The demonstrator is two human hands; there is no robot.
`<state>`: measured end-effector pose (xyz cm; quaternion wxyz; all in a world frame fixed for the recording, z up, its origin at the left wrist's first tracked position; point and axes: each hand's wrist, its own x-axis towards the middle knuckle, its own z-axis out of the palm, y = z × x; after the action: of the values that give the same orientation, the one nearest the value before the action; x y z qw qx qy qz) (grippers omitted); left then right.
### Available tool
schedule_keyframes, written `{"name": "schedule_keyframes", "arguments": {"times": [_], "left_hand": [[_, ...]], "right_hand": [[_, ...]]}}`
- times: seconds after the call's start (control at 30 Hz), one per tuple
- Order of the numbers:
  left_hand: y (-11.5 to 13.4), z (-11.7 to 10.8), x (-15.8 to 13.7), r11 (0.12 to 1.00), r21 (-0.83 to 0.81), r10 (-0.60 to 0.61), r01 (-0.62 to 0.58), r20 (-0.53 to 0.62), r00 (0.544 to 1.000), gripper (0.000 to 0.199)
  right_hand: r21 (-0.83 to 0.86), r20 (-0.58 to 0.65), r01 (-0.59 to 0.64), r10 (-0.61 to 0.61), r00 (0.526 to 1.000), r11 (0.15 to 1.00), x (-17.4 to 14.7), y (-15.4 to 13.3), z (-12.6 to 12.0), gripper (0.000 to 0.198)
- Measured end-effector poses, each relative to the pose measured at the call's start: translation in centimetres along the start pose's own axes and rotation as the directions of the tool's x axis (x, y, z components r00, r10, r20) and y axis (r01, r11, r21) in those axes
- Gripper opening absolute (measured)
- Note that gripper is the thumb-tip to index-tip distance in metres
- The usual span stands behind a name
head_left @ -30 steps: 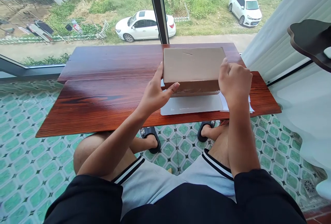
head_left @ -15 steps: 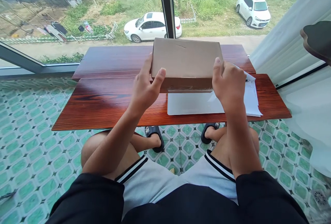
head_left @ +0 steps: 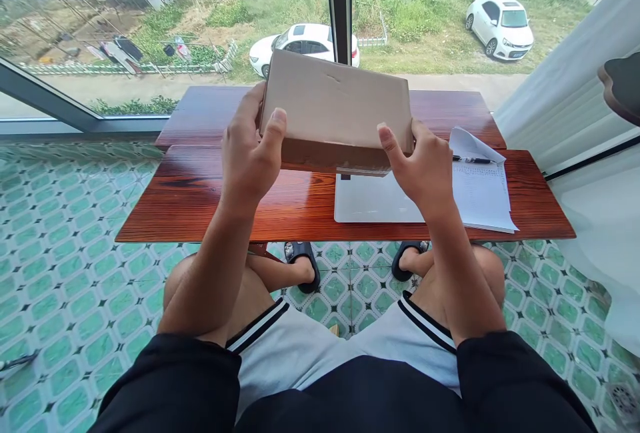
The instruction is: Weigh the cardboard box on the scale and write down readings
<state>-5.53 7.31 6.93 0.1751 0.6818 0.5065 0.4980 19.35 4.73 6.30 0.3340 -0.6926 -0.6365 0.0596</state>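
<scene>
A brown cardboard box [head_left: 335,103] is held up over the wooden table, tilted so its left end is higher. My left hand [head_left: 253,149] grips the left end, thumb along the near edge and fingers behind. At the right end my right hand [head_left: 423,159] clasps it, its thumb lying on the near edge. Below the box lies a flat silver-white laptop-like slab [head_left: 373,203], partly covered from sight by the box and my right hand. To its right are white paper sheets [head_left: 483,196] with writing, and a black pen [head_left: 471,159] rests on them.
The reddish wooden table [head_left: 175,203] has two boards, one behind the other. Beyond it is a large window with a dark frame post [head_left: 341,9]. A white curtain [head_left: 575,93] hangs at the right. Green tiled floor [head_left: 75,286] lies around my legs.
Both hands have carried the box to the left, and it has tipped with its left end up. More of the papers and the pen now shows.
</scene>
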Motion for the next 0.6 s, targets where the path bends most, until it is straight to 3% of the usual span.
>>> {"name": "schedule_keyframes", "arguments": {"times": [0.2,0.3,0.43,0.6], "left_hand": [[-1.6,-0.2,0.8,0.998,-0.035,0.057,-0.06,-0.068,0.996,0.052],[-2.7,0.3,1.1,0.994,-0.063,0.08,-0.085,-0.085,0.993,0.057],[-3.4,1.3,1.5,0.994,-0.098,0.046,-0.048,-0.025,0.999,0.051],[-4.4,2.9,2.8,0.979,-0.201,0.051,-0.04,0.046,0.998,0.06]], "right_hand": [[0.051,0.076,0.089,-0.092,0.993,0.995,0.8,0.5,0.9,0.075],[0.066,0.101,0.108,-0.114,0.988,0.992,1.6,1.2,1.1,0.067],[0.065,0.114,0.119,-0.126,0.985,0.991,2.8,2.1,0.8,0.053],[0.038,0.092,0.141,-0.144,0.985,0.989,4.9,3.1,0.4,0.055]]}}
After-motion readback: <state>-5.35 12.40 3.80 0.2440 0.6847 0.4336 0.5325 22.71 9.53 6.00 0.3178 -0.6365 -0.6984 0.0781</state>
